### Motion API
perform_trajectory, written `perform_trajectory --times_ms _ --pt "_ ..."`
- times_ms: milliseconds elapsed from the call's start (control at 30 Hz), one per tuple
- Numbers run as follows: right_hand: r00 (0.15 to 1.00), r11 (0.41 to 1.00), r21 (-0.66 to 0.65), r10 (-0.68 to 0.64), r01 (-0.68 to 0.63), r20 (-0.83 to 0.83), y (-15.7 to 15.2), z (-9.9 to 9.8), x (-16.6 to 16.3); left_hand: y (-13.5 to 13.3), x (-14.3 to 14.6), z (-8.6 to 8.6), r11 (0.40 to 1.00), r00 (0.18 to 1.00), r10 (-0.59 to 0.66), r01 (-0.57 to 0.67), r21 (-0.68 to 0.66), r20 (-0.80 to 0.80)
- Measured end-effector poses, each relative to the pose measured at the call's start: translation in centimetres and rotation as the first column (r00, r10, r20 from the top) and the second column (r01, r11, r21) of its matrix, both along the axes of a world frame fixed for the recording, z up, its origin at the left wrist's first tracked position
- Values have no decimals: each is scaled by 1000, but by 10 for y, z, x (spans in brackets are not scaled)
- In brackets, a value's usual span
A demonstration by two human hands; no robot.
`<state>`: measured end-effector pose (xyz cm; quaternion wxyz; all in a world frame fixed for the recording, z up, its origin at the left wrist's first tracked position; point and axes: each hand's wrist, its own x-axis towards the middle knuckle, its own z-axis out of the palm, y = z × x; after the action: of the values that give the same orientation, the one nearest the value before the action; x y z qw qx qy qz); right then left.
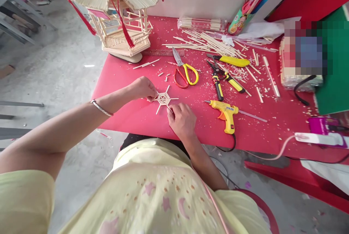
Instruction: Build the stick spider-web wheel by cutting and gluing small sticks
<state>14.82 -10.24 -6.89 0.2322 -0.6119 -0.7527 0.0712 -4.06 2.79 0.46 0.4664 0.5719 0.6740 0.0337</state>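
Observation:
Between my hands, over the red tabletop, is a small web-shaped frame of thin wooden sticks [164, 99], its spokes poking outward past the woven-looking middle. My left hand [144, 88] is closed at its left side, thumb and fingers pinched on a spoke. Closed at the lower right spoke, my right hand [183, 118] grips the same frame between thumb and forefinger. Just beyond the frame lie scissors [186, 72] with one red and one yellow handle. Right of my right hand rests a yellow hot glue gun [227, 114] with a glue stick in its back.
A pagoda-like stick model [127, 41] with red tassels stands at the back left. Loose sticks [212, 43], cutting pliers [222, 77], a yellow utility knife [234, 61] and a ruler [163, 52] lie behind. A white power strip [319, 139] and cords are at the right.

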Motion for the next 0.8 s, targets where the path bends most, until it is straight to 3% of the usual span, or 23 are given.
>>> perform_trajectory --times_ms 200,467,800 --pt "1000 1000 -1 -2 2 5 0 0 0 -4 1 1 1000 1000 -3 3 8 -6" --pt "1000 1000 -15 5 -5 -4 -1 1 0 -1 -6 -12 994 994 -80 85 65 -74" --pt "1000 1000 -7 -1 1 20 -1 0 -1 -2 -7 -8 984 982 -169 173 36 -88"
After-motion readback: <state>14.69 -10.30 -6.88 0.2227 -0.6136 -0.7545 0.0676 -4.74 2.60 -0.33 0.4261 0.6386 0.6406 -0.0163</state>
